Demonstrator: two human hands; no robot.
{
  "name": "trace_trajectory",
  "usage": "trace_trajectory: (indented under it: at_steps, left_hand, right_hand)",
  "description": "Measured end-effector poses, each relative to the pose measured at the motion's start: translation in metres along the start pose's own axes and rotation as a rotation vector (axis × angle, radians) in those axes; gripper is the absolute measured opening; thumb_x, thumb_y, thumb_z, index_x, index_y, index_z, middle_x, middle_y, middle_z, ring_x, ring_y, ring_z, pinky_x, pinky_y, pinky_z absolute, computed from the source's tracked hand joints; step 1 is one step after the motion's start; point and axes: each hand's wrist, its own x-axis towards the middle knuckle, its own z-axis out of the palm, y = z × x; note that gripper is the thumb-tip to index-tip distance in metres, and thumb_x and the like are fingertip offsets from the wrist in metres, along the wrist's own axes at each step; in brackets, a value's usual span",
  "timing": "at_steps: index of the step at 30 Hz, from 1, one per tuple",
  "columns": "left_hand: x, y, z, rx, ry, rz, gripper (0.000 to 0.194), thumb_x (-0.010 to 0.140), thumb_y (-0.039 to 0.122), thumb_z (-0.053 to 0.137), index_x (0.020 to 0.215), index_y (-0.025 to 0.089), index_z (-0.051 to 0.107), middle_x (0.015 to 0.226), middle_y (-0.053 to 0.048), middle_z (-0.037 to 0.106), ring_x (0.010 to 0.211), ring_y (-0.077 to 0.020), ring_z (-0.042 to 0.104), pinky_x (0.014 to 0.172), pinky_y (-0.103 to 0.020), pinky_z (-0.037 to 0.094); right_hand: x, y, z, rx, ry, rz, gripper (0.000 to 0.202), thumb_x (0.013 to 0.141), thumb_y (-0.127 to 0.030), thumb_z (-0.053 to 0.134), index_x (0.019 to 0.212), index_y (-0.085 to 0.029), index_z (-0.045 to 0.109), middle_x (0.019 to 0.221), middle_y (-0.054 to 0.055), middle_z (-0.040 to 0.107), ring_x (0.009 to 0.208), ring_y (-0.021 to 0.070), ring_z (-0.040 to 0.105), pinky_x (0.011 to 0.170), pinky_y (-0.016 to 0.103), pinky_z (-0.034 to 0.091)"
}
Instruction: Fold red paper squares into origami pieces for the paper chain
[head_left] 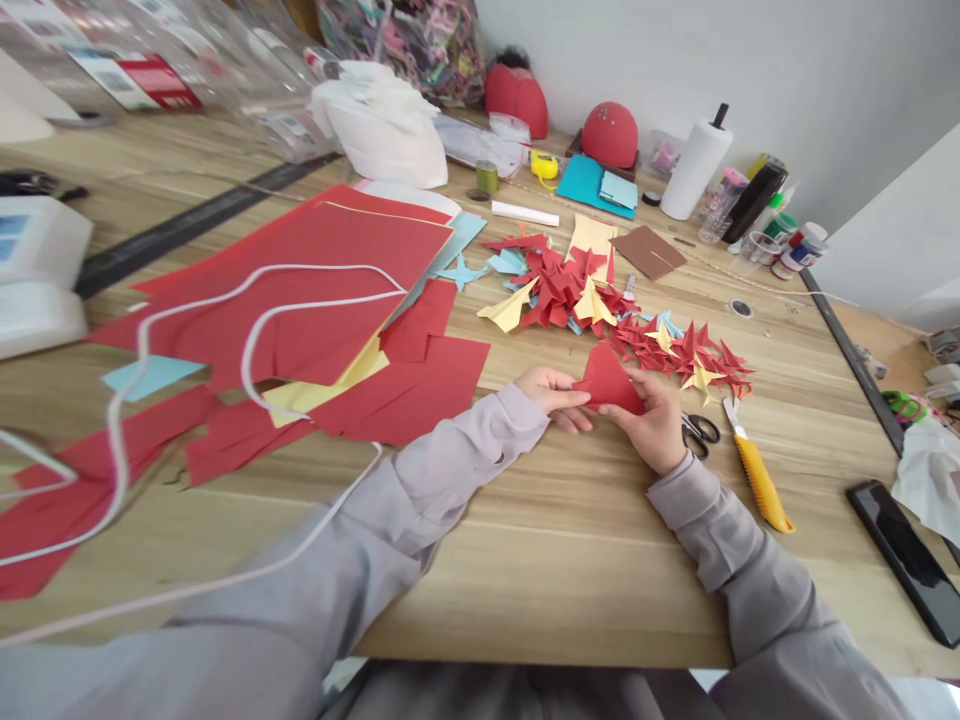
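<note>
A partly folded piece of red paper is held between my two hands, just above the wooden table. My left hand pinches its left edge with thumb and fingers. At its right side, my right hand grips it, thumb in front and fingers behind. Beyond the hands lies a heap of folded paper stars, mostly red with some yellow and light blue. More red stars spread to the right. Black-handled scissors lie beside my right hand, their blades partly hidden. Next to them is a yellow-handled knife.
Large red sheets and cut red strips cover the left side, with a white cord across them. A black phone lies at right. Bottles, a white roll and a tissue pack stand behind.
</note>
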Motion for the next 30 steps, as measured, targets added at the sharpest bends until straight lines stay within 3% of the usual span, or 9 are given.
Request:
trace_trajectory:
  at_steps: [7, 14, 18, 23, 27, 30]
  left_hand:
    - [0.001, 0.0, -0.002, 0.028, 0.015, -0.007, 0.031, 0.049, 0.021, 0.085, 0.07, 0.006, 0.068, 0.065, -0.01, 0.071, 0.054, -0.0171, 0.067, 0.045, -0.02, 0.053]
    - [-0.003, 0.003, 0.0, 0.053, 0.01, 0.003, 0.043, 0.041, 0.028, 0.087, 0.073, 0.006, 0.069, 0.07, -0.011, 0.072, 0.055, -0.0184, 0.067, 0.044, -0.021, 0.053]
    - [-0.004, 0.003, 0.002, 0.037, 0.046, 0.026, 0.039, 0.044, 0.026, 0.086, 0.072, 0.006, 0.069, 0.072, -0.012, 0.072, 0.054, -0.0175, 0.067, 0.045, -0.022, 0.053]
    - [-0.004, 0.003, 0.004, 0.014, 0.068, 0.049, 0.034, 0.046, 0.025, 0.086, 0.069, 0.007, 0.068, 0.07, -0.011, 0.072, 0.054, -0.0175, 0.067, 0.044, -0.022, 0.053]
    - [-0.005, 0.003, 0.006, -0.016, 0.112, 0.091, 0.035, 0.046, 0.026, 0.086, 0.069, 0.007, 0.067, 0.069, -0.01, 0.072, 0.053, -0.0161, 0.066, 0.045, -0.022, 0.053]
    - [-0.006, 0.002, 0.009, -0.012, 0.146, 0.154, 0.037, 0.046, 0.029, 0.085, 0.071, 0.007, 0.068, 0.066, -0.008, 0.071, 0.051, -0.0143, 0.065, 0.046, -0.021, 0.053]
  right_hand:
    - [0.0, 0.004, 0.001, 0.002, 0.007, -0.041, 0.053, 0.061, -0.03, 0.077, 0.109, -0.021, 0.058, 0.111, 0.009, 0.064, 0.1, 0.0232, 0.062, 0.09, 0.039, 0.049]
    - [0.002, 0.001, 0.001, 0.053, 0.007, -0.015, 0.052, 0.059, -0.031, 0.078, 0.106, -0.021, 0.058, 0.106, 0.007, 0.066, 0.099, 0.0233, 0.062, 0.088, 0.038, 0.051]
    - [0.001, 0.0, 0.0, 0.156, -0.04, 0.011, 0.046, 0.065, -0.029, 0.075, 0.107, -0.022, 0.057, 0.109, 0.006, 0.064, 0.101, 0.0218, 0.06, 0.089, 0.037, 0.05]
    - [0.0, -0.004, -0.001, 0.296, -0.076, 0.141, 0.038, 0.073, -0.035, 0.067, 0.107, -0.024, 0.055, 0.106, 0.004, 0.064, 0.08, 0.0174, 0.062, 0.064, 0.031, 0.054]
    - [0.001, -0.01, 0.001, 0.274, -0.034, 0.169, 0.044, 0.07, -0.039, 0.069, 0.108, -0.024, 0.052, 0.095, 0.003, 0.065, 0.062, 0.0131, 0.059, 0.06, 0.031, 0.052]
    - [0.002, -0.012, 0.004, 0.264, -0.016, 0.16, 0.052, 0.066, -0.039, 0.073, 0.11, -0.024, 0.048, 0.094, 0.003, 0.064, 0.065, 0.0143, 0.06, 0.062, 0.032, 0.052]
